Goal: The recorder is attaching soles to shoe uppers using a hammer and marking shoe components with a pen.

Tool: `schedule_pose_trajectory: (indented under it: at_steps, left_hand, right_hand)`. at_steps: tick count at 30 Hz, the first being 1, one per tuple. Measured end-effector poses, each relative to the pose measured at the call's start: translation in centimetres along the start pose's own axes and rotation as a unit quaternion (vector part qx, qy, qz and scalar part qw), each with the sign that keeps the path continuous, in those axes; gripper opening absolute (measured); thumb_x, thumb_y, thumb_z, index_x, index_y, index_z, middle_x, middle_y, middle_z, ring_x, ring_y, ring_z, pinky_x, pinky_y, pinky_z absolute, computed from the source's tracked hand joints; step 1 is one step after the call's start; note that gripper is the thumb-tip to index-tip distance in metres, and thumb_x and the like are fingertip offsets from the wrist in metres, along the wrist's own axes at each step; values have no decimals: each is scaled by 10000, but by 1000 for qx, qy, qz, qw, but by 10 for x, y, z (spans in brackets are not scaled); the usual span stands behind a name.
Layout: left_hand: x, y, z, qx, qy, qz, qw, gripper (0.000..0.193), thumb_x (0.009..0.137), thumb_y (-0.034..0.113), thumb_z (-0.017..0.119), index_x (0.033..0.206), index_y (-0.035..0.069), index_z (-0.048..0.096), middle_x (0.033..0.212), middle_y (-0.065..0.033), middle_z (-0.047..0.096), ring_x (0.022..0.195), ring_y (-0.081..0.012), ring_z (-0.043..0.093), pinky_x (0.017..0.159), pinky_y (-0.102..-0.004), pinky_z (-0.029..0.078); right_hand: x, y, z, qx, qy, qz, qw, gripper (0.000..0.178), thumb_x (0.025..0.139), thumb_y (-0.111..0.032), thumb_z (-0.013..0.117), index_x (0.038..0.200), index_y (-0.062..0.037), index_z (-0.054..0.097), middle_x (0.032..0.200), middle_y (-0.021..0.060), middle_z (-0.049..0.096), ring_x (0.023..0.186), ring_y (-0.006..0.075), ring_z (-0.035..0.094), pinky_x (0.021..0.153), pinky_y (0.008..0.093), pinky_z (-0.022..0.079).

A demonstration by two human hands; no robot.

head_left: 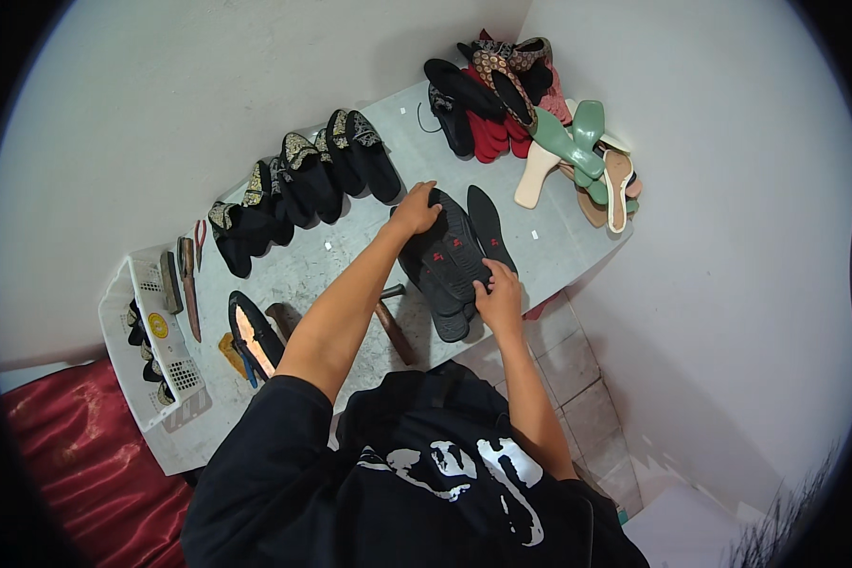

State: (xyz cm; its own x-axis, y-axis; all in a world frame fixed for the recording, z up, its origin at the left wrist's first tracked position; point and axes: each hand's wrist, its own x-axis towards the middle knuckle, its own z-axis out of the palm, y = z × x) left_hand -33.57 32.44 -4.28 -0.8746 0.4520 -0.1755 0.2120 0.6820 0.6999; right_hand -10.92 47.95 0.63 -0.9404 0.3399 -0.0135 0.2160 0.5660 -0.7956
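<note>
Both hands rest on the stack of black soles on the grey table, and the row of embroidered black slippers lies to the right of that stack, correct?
Not quite. In the head view the left hand and right hand do rest on the stack of black soles on the grey table, but the row of embroidered black slippers lies to the left of the stack, not the right.

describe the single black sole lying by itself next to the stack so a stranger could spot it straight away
On the grey worktable, find the stack of black rubber soles under the person's left hand and right hand. Just right of that stack lies one slim black sole, flat on the table. Unlike its neighbours, it lies single, not piled, and neither hand rests on it.
</note>
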Motion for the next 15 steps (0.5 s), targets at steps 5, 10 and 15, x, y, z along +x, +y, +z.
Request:
schedule_pose_trajectory:
  at_steps: [5,10,15]
  left_hand:
    - [9,0,6,-13,-2,-8,1000,577,922,147,700,1466,25,550,1476,-242,558,1394,-400,519,1194,-445,396]
    - [6,-3,-1,-96,128,41,986,498,866,39,768,1353,81,678,1284,-173,698,1105,-305,721,953,-398,576]
    - [-2,44,-36,-258,158,12,953,410,878,25,778,1283,78,735,1102,-102,743,940,-151,728,814,-283,576]
  right_hand:
    - [1,10,0,-8,-25,6,1000,518,777,23,804,1273,29,657,1314,204,640,1099,392,609,865,422,557]
    - [6,9,4,-5,-10,-38,999,516,770,60,787,1260,-43,663,1311,187,611,1122,386,605,843,418,571]
    - [12,-1,-20,117,52,51,990,490,809,167,679,1260,-21,646,1335,126,569,1132,237,626,805,299,574]
